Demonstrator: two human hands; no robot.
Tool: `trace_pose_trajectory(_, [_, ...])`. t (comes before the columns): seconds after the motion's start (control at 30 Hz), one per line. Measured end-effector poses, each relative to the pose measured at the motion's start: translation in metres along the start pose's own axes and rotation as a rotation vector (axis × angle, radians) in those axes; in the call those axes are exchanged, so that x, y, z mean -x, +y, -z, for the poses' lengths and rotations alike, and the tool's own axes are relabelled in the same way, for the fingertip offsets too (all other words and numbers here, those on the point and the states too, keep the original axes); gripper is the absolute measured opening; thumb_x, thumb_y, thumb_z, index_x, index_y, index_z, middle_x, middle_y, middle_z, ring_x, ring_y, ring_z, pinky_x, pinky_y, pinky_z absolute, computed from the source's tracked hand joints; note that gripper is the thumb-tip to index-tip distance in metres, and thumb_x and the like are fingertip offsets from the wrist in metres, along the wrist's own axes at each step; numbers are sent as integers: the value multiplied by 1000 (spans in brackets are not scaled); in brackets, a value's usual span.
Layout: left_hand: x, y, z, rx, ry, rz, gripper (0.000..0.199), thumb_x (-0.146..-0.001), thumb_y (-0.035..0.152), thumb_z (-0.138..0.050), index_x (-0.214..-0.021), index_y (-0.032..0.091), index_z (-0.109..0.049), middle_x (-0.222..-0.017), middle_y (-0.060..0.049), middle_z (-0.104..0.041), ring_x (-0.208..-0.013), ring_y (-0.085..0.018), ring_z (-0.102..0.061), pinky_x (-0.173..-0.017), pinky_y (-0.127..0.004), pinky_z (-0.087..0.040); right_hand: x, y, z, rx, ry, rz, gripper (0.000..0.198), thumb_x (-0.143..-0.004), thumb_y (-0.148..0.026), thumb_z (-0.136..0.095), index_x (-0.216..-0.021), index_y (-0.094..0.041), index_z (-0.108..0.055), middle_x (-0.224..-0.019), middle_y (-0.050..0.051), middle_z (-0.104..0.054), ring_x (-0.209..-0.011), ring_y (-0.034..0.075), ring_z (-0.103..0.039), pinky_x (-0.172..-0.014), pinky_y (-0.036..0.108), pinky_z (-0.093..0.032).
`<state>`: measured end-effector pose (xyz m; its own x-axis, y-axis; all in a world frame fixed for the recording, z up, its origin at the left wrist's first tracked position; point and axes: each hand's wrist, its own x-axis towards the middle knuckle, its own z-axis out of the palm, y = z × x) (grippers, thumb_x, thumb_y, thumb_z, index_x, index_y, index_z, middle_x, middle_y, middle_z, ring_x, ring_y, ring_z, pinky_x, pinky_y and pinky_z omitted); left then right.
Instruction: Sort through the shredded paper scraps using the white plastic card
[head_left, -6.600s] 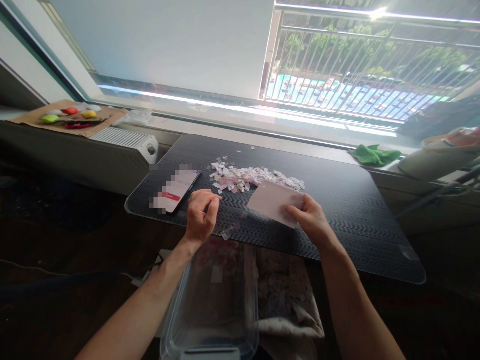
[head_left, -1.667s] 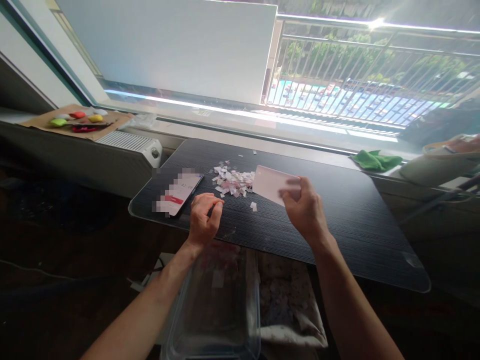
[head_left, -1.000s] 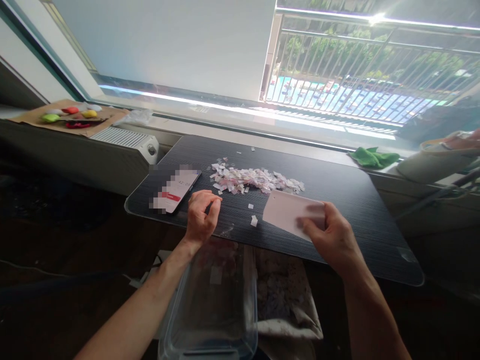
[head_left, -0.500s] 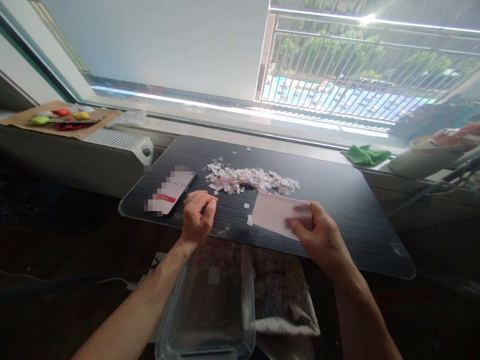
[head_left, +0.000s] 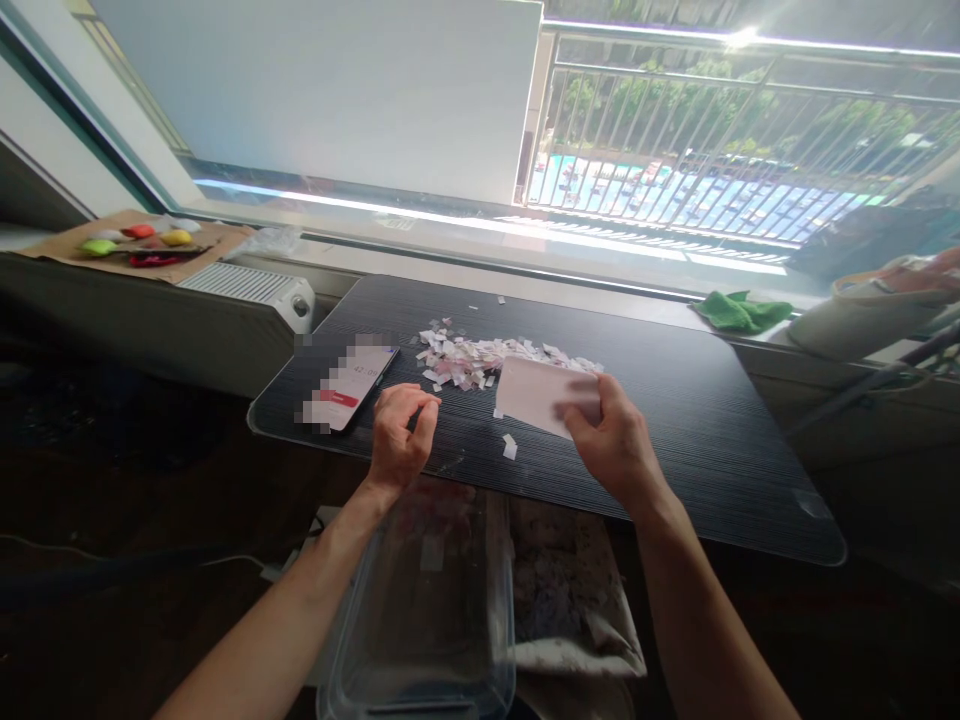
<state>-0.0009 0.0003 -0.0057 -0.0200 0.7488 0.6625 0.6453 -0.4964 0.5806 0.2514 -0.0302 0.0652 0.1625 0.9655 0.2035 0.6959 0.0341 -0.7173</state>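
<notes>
My right hand (head_left: pixel 616 432) grips a pale card (head_left: pixel 546 395) by its right end, thumb on the near face and fingers behind. The card is tilted at the near side of a heap of small cut paper pieces (head_left: pixel 469 358), covering part of it. A loose paper scrap (head_left: pixel 509 447) lies just below the card, and another touches its lower left corner. My left hand (head_left: pixel 403 430) is loosely closed over the table's near edge, with nothing showing in its fingers. To its left lies a phone (head_left: pixel 352 388) with a timer on its screen.
The dark table (head_left: pixel 697 440) stands before a window. Below its near edge are a clear plastic box (head_left: pixel 420 640) and a pale bag (head_left: pixel 592 655) holding scraps. A green cloth (head_left: pixel 742 312) rests on the sill, right. At left are a radiator (head_left: pixel 259 292) and cardboard (head_left: pixel 60 240).
My right hand has moved the card left and away from me, up against the paper heap. A scrap near the card has shifted toward me. My left hand stays about where it was.
</notes>
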Motion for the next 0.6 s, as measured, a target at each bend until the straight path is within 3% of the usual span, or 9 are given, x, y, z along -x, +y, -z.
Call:
trace_pose_trajectory(0.23, [-1, 4, 1, 8, -13, 3, 25, -92, 29, -48, -77, 22, -66, -81, -4, -70, -95, -23, -63, -95, -42, -49, 21, 4, 28, 208, 95, -64, 25, -79, -37, -59, -101, -25, -62, -72, 4, -71, -64, 25, -66, -63, 34, -47])
trace_pose_trajectory(0.47, [-1, 2, 2, 7, -13, 21, 24, -91, 29, -49, -77, 21, -67, -82, -4, -71, -95, -23, -63, -95, -42, -49, 23, 6, 16, 44, -26, -29, 24, -80, -33, -58, -101, -24, -60, -78, 3, -74, -70, 22, -69, -65, 32, -50])
trace_pose_trajectory(0.6, [-1, 2, 2, 11, -12, 9, 25, -92, 30, -48, -77, 21, -66, -81, -5, -71, -95, -23, -63, -95, -42, -49, 30, 16, 30, 177, 71, -88, 26, -80, -36, -57, -103, -24, -61, -75, 4, -72, -69, 25, -68, -63, 34, -48])
